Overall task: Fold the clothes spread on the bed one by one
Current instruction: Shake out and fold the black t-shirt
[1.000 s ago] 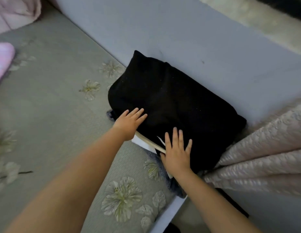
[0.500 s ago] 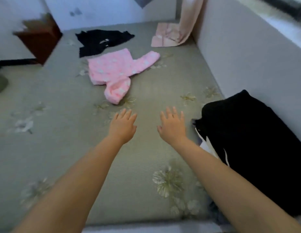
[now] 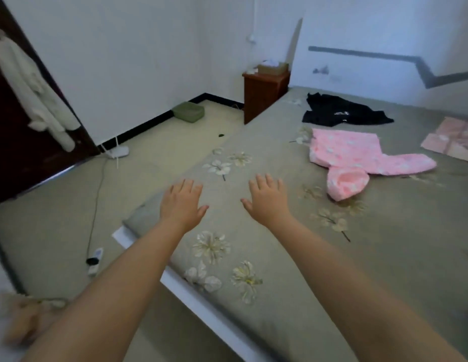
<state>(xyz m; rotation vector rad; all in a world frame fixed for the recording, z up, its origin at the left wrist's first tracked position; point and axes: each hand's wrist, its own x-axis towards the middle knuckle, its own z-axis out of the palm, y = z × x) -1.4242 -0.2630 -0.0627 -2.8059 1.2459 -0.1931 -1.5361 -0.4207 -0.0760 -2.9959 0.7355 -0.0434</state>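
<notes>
- I have both hands out over the bed (image 3: 279, 296), palms down; the left hand (image 3: 182, 203) has its fingers straight and slightly apart, holding nothing; the right hand (image 3: 266, 201) is the same, fingers spread, nothing in it; whether either palm touches the sheet I cannot tell.
- The next garment I judge to be the pink top (image 3: 358, 158), at about two o'clock from my right hand and well apart from it; beyond it, near one o'clock, lies the black garment (image 3: 340, 113), just beside the pink one; a pale pink cloth (image 3: 452, 142) sits at the right edge, around three o'clock.
- Risk one: the reach is long; if I grab only the near bunched end, the top may drag across the sheet and crumple instead of coming flat.
- Risk two: the pink top's far edge lies close to the black garment; a careless pull could catch both and muddle the one-by-one order.
- Risk three: my hands are near the left edge of the bed; folding here could let cloth slide off towards the floor (image 3: 149, 158).
- The pink top's long axis runs roughly nine to three o'clock, tilted down to the right; a sleeve points towards three o'clock; a rounded bunched part, perhaps a hood, points down towards six o'clock.
</notes>
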